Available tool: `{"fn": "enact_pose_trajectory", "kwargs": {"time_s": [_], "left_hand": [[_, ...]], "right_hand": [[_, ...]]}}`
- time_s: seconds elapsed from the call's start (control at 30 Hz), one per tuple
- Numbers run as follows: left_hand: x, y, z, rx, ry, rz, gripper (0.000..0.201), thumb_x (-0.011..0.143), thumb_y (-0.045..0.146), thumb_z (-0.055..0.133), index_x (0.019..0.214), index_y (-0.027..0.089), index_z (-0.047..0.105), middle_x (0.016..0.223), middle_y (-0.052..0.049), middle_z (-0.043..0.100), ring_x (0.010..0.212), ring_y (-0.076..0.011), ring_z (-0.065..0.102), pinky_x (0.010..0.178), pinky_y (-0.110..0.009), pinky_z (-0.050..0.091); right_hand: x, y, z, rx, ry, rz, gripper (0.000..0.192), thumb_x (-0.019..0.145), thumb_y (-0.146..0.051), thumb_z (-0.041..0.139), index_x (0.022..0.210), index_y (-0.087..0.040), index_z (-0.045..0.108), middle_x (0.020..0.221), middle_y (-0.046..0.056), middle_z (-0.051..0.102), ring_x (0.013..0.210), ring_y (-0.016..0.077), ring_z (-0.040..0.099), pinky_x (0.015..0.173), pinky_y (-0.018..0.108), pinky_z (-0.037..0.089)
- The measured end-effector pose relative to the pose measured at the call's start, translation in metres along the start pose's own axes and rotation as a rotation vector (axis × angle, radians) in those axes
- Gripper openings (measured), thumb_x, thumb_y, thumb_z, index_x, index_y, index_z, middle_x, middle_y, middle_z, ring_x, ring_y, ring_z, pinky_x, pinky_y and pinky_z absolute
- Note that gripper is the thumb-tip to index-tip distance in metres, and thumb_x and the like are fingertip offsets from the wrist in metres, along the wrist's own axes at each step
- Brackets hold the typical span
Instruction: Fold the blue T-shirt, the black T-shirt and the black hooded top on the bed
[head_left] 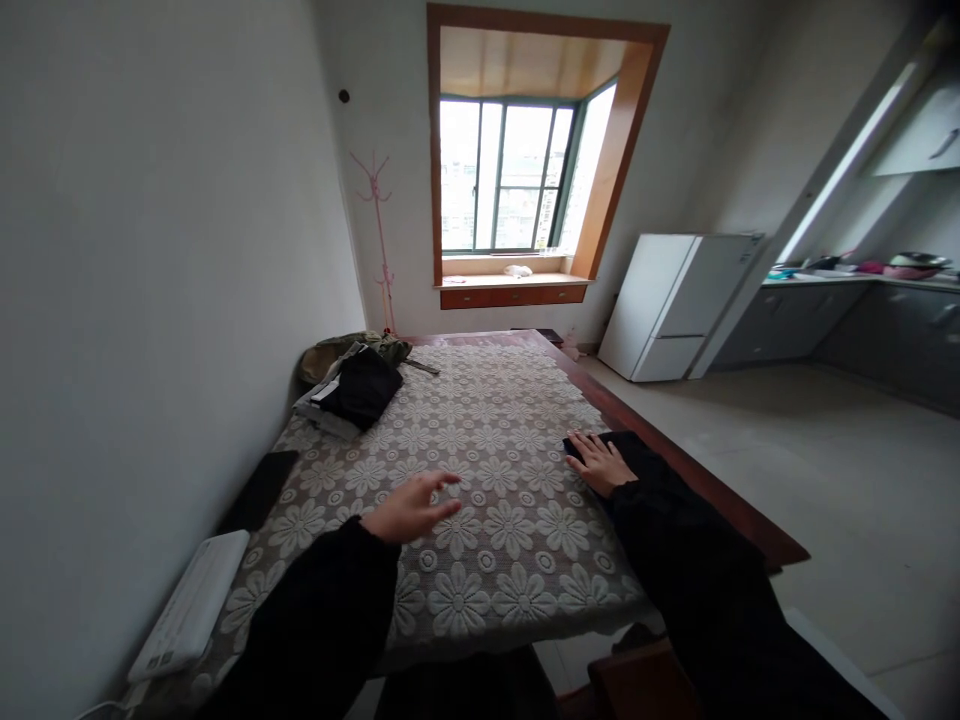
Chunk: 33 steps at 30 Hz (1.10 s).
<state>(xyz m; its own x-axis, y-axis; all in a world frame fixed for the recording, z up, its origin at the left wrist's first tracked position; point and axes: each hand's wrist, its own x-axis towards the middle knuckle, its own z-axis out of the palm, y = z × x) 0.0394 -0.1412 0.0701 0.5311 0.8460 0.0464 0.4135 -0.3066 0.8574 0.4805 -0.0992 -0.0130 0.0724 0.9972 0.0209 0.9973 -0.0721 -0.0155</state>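
Note:
A table covered with a beige lace cloth of flower patterns (480, 440) stretches away from me. My left hand (412, 508) hovers just above the cloth near the middle, fingers spread and curled, holding nothing. My right hand (598, 462) lies flat, palm down, on a dark folded item (634, 448) at the table's right edge. Both arms wear black sleeves.
A pile of dark clothes and a green bag (356, 378) sits at the far left of the table. A white power strip (191, 605) and a black flat object (259, 488) lie along the left wall. A white fridge (675, 305), a pink coat stand (379, 240) and a kitchen counter (862, 275) stand beyond.

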Motion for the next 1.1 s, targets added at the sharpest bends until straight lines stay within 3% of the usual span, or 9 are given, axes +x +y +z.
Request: {"fn": "enact_pose_trajectory", "kwargs": {"time_s": [0.07,0.1,0.23,0.33,0.57,0.77,0.93,1.03,1.1], "left_hand": [[0.031,-0.009,-0.031,-0.175,0.259,-0.162,0.036,0.069,0.033,0.088,0.101,0.023,0.076,0.114,-0.007,0.076,0.118,-0.0265,0.064,0.103,-0.033,0.049],[0.046,-0.015,-0.045,-0.212,0.330,-0.209,0.035,0.070,0.032,0.086,0.101,0.021,0.075,0.116,-0.008,0.075,0.117,-0.0262,0.065,0.102,-0.033,0.050],[0.083,-0.047,-0.086,-0.352,0.491,-0.392,0.027,0.093,0.038,0.064,0.106,0.015,0.065,0.113,-0.016,0.074,0.094,-0.0219,0.073,0.080,-0.034,0.059],[0.085,-0.070,-0.099,-0.438,0.599,-0.517,0.028,0.102,0.039,0.048,0.104,0.014,0.061,0.107,-0.016,0.075,0.077,-0.0164,0.072,0.066,-0.028,0.059],[0.089,-0.089,-0.103,-0.566,0.656,-0.646,0.032,0.097,0.041,0.061,0.083,0.012,0.062,0.076,-0.013,0.075,0.056,-0.0172,0.068,0.052,-0.026,0.054],[0.102,-0.070,-0.098,-0.667,0.753,-0.540,0.035,0.098,0.041,0.055,0.081,0.012,0.065,0.068,-0.010,0.072,0.057,-0.0157,0.068,0.056,-0.024,0.052],[0.105,-0.029,-0.104,-0.666,0.825,-0.361,0.036,0.092,0.043,0.059,0.074,0.013,0.066,0.054,-0.001,0.060,0.049,-0.0114,0.057,0.050,-0.021,0.040],[0.069,0.008,-0.092,-0.659,0.761,-0.224,0.040,0.085,0.051,0.067,0.073,0.013,0.069,0.056,0.000,0.060,0.055,-0.0109,0.057,0.052,-0.020,0.041],[0.020,0.031,-0.064,-0.658,0.577,-0.066,0.045,0.084,0.058,0.067,0.069,0.015,0.069,0.060,-0.002,0.063,0.062,-0.0134,0.060,0.059,-0.022,0.047]], "right_hand": [[0.000,0.000,-0.002,0.004,-0.007,0.005,0.067,0.100,-0.052,0.028,0.162,-0.026,0.028,0.169,0.002,0.026,0.157,0.0289,0.018,0.124,0.057,0.020],[0.000,-0.001,-0.003,0.004,-0.012,0.008,0.067,0.100,-0.052,0.028,0.162,-0.026,0.028,0.169,0.002,0.026,0.157,0.0286,0.018,0.125,0.057,0.019],[0.001,0.000,-0.001,0.001,-0.026,0.012,0.065,0.100,-0.048,0.028,0.162,-0.026,0.029,0.169,0.001,0.027,0.156,0.0276,0.019,0.125,0.056,0.019],[0.002,0.002,0.001,-0.004,-0.020,0.012,0.064,0.100,-0.045,0.030,0.162,-0.027,0.029,0.169,0.002,0.028,0.156,0.0275,0.020,0.125,0.056,0.020],[0.002,0.001,-0.001,0.016,-0.027,0.012,0.064,0.099,-0.042,0.032,0.161,-0.025,0.031,0.169,0.002,0.026,0.157,0.0278,0.018,0.125,0.056,0.018],[0.000,-0.003,-0.007,0.037,-0.033,0.037,0.064,0.099,-0.040,0.034,0.161,-0.024,0.031,0.169,0.001,0.026,0.157,0.0257,0.017,0.126,0.053,0.015],[-0.002,-0.004,-0.007,0.036,-0.018,0.031,0.064,0.099,-0.039,0.035,0.161,-0.025,0.032,0.168,0.002,0.029,0.157,0.0257,0.017,0.126,0.052,0.015],[-0.004,-0.005,-0.007,0.041,-0.007,0.026,0.063,0.100,-0.040,0.035,0.160,-0.025,0.033,0.168,0.003,0.030,0.156,0.0262,0.019,0.125,0.053,0.017],[-0.005,-0.006,-0.010,0.049,-0.002,0.022,0.062,0.100,-0.042,0.034,0.160,-0.025,0.034,0.167,0.004,0.032,0.156,0.0265,0.021,0.125,0.053,0.018]]}}
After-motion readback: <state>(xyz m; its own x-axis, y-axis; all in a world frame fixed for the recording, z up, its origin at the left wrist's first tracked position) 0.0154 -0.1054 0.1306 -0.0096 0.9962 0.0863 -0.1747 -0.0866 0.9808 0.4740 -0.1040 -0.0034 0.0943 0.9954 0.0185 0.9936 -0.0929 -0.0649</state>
